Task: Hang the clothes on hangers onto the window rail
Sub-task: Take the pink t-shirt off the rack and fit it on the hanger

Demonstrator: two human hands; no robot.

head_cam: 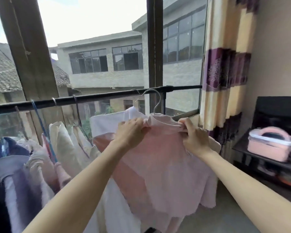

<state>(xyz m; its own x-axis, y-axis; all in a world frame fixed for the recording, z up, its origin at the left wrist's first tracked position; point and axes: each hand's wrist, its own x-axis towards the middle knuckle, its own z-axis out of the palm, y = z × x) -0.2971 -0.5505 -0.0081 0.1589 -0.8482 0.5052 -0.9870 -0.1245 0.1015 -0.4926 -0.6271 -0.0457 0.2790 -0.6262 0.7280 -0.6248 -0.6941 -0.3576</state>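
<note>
Head view: I see left hand (130,132) and right hand (194,137) fingers pinching pink top (166,162) shoulders, hanger hook (154,100) between them, above.

Bare forearms, no sleeves; hands (131,132) ungloved, ringless.

bare stretch of rail (183,87) rightward up to the curtain (225,68), hung clothes (40,157) crowding the left

Both bare arms extended forward and upward, the left hand (130,131) and right hand (194,137) level, apart, fingers curled, each pinching fabric.
</note>
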